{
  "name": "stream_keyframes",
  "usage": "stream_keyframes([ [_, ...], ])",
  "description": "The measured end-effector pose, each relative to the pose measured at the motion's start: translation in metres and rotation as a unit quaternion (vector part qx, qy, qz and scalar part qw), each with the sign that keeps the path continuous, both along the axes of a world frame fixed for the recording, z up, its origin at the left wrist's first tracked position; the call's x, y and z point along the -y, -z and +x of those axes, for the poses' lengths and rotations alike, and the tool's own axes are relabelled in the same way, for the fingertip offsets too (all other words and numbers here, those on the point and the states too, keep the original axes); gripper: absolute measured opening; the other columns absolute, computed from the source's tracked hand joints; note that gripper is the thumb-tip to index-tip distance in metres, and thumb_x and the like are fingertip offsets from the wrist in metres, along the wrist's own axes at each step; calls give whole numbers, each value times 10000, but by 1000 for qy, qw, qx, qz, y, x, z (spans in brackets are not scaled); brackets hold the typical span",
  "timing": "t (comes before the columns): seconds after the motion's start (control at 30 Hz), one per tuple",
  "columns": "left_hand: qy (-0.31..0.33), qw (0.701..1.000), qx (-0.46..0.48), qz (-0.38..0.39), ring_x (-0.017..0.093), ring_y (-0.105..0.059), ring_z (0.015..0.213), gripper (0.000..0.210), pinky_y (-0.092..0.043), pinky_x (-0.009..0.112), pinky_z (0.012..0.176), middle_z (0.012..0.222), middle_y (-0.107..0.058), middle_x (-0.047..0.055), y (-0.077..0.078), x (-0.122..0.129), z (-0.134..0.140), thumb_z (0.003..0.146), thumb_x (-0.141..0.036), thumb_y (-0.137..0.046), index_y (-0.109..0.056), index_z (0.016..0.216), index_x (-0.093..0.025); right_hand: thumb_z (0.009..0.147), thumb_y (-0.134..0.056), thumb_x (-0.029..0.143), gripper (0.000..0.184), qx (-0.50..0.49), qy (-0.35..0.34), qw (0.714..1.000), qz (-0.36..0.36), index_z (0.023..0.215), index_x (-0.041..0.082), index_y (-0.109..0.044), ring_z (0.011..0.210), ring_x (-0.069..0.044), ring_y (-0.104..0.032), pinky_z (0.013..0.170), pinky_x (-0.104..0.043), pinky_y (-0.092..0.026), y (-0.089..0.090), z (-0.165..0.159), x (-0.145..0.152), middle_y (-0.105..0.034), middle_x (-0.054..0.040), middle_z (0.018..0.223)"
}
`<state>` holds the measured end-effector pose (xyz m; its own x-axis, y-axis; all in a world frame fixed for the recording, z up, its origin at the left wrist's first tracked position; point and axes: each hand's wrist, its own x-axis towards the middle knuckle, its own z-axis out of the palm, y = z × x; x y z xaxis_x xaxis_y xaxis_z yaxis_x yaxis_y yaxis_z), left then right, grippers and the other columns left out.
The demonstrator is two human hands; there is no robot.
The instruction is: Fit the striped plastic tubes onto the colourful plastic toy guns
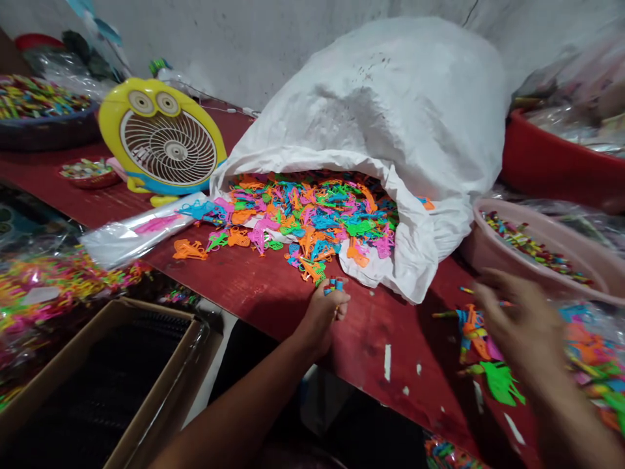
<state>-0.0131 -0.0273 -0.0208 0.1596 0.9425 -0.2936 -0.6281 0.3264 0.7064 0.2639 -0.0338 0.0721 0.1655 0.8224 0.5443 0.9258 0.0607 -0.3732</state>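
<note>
In the head view my left hand (322, 316) is closed around a few small coloured tubes (334, 284), whose blue and red ends stick out above the thumb. Just beyond it, bright plastic toy pieces (312, 218) in orange, green, blue and pink spill from the mouth of a large white sack (390, 98). My right hand (520, 319), smeared by motion, hangs over the right side of the table. Below and beside that hand lie plastic pieces with short tubes, among them a green piece (502, 383). Whether its fingers hold anything is not visible.
A pink basin (551, 238) of small tubes stands at right, a red basin (561, 159) behind it. At left are a yellow fan (112, 124), a clear plastic bag (131, 231) and a cardboard box (53, 378) below the edge of the red table (244, 286).
</note>
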Motion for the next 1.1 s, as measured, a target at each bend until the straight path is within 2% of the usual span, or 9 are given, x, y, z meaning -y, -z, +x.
stream_keyframes([
  [0.07, -6, 1000, -24, 13, 77, -378, 497, 373, -282, 206, 518, 554, -470, -57, 1, 1, 2, 722, -261, -640, -545, 1050, -112, 831, -538, 483, 372, -71, -84, 991, -78, 1014, 188, -672, 871, -248, -641, 766, -388, -486, 18, -53, -27, -691, -123, 998],
  [0.17, -6, 997, -64, 45, 75, -400, 506, 308, -286, 198, 517, 580, -498, -46, 2, 1, 3, 764, -283, -656, -561, 1006, -118, 808, -557, 461, 334, -98, -70, 982, -144, 924, 172, -676, 819, -223, -631, 736, -334, -456, 45, -107, -73, -695, -100, 929],
  [0.3, -16, 995, -81, 54, 77, -426, 491, 256, -296, 195, 481, 596, -518, -37, 5, -1, 2, 779, -327, -676, -555, 911, -145, 656, -718, 380, 224, -121, -51, 975, -178, 710, 183, -624, 650, -197, -585, 589, -284, -380, 75, -126, -111, -632, -43, 669],
  [0.4, -19, 996, -69, 50, 76, -458, 496, 289, -307, 193, 457, 657, -549, -17, 7, -2, 3, 793, -394, -673, -537, 876, -153, 615, -713, 311, 195, -155, -68, 969, -178, 693, 197, -577, 552, -151, -518, 525, -252, -349, 89, -121, -111, -576, 12, 595],
  [0.6, -52, 995, -63, 58, 75, -469, 495, 270, -317, 192, 461, 664, -569, -9, 9, 0, 7, 819, -378, -666, -539, 891, -151, 754, -568, 362, 170, -211, -148, 955, -146, 735, 194, -553, 585, -147, -541, 545, -257, -429, 92, -110, -70, -603, -6, 662],
  [0.73, -115, 991, -65, 15, 76, -462, 450, 215, -308, 199, 449, 660, -608, 0, 11, -4, 13, 849, -312, -644, -498, 924, -172, 799, -567, 316, 191, -200, -176, 957, -115, 922, 180, -622, 747, -191, -602, 695, -323, -486, 85, -109, -46, -666, -59, 861],
  [0.9, -161, 986, -44, 26, 79, -495, 480, 174, -353, 202, 478, 724, -630, 16, 11, -2, 16, 880, -291, -619, -499, 944, -181, 822, -539, 163, 486, 29, -298, 949, -97, 1305, 201, -568, 1171, -271, -504, 979, -409, -417, 77, -122, -46, -577, -107, 1300],
  [1.0, -159, 985, -33, 49, 84, -534, 538, 174, -385, 202, 515, 772, -634, 23, 10, 4, 14, 873, -294, -632, -521, 934, -175, 825, -537, 124, 482, 120, -293, 939, -132, 1300, 187, -584, 1091, -268, -517, 919, -375, -427, 80, -135, -56, -593, -112, 1256],
  [1.1, -142, 987, -33, 70, 93, -570, 598, 204, -401, 200, 542, 808, -640, 31, 8, 10, 11, 866, -322, -646, -525, 924, -169, 860, -523, 142, 373, 109, -259, 951, -126, 1213, 174, -638, 949, -255, -534, 814, -338, -424, 86, -143, -65, -621, -122, 1055],
])
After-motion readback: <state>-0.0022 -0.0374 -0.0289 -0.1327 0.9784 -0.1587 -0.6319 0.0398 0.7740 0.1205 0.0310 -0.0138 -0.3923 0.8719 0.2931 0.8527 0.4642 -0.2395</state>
